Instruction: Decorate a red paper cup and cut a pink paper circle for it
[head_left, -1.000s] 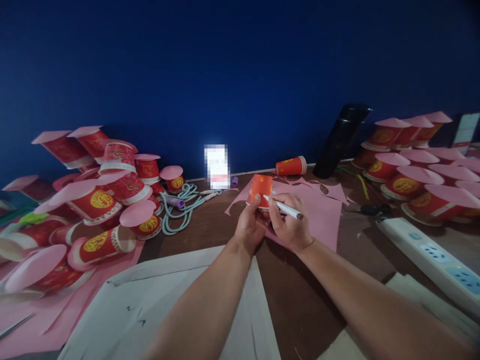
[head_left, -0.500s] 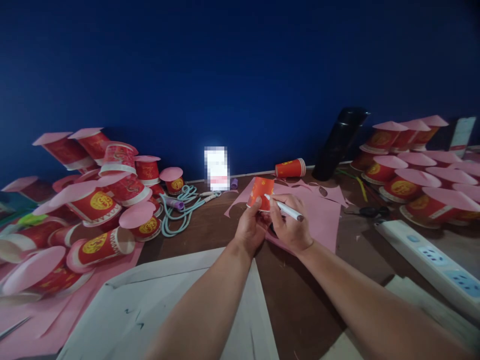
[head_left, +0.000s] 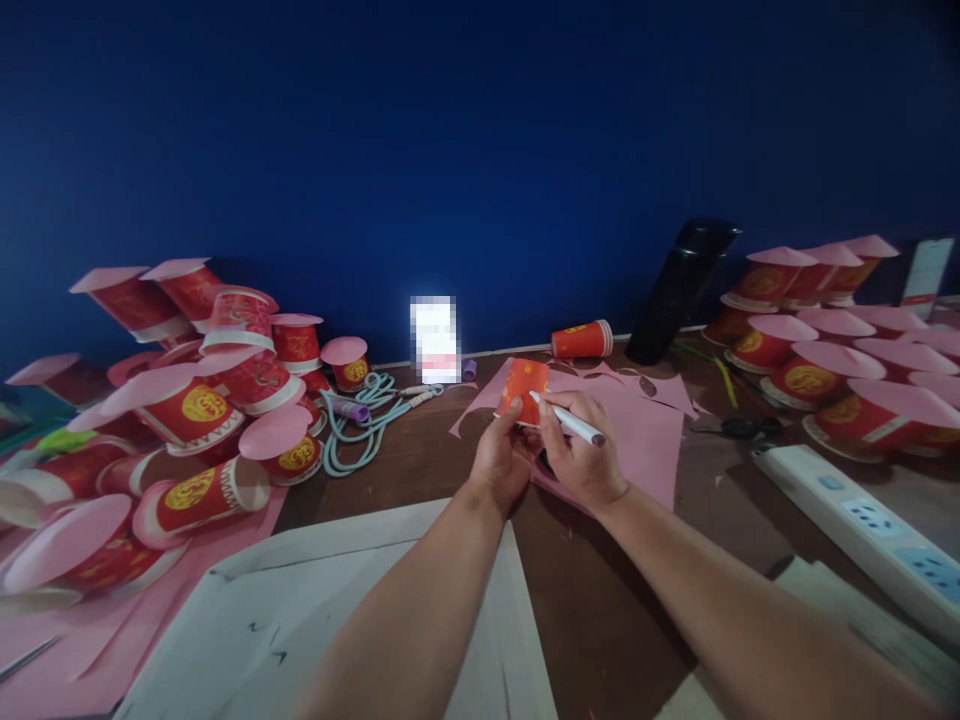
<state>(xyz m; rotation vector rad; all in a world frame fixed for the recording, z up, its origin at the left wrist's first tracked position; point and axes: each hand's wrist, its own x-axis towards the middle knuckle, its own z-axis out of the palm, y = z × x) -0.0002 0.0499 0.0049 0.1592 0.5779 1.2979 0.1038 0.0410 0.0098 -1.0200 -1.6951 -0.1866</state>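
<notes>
Red paper cup (head_left: 529, 378), gripped by the left hand (head_left: 501, 455) and just beyond its palm, with the left thumb on the near part of the wall. Tilted, with its long axis leading mostly away from the body, apparently base end farthest; near rim largely hidden by fingers. Nearer to the left hand, by direct touch; just to the left of the right hand (head_left: 589, 455), closed narrowly around a white pen (head_left: 574, 422). Slanted across the cup's axis, with pen tip leftward at the wall and dark butt end toward the lower right; cannot tell whether touching or barely apart. Beneath and to the right of both hands, a cut pink sheet (head_left: 645, 440). Farther out, nested red cups (head_left: 577, 342) on their side, well apart from both hands, then a leaning black bottle (head_left: 679, 290) before the blue wall (head_left: 480, 150).
</notes>
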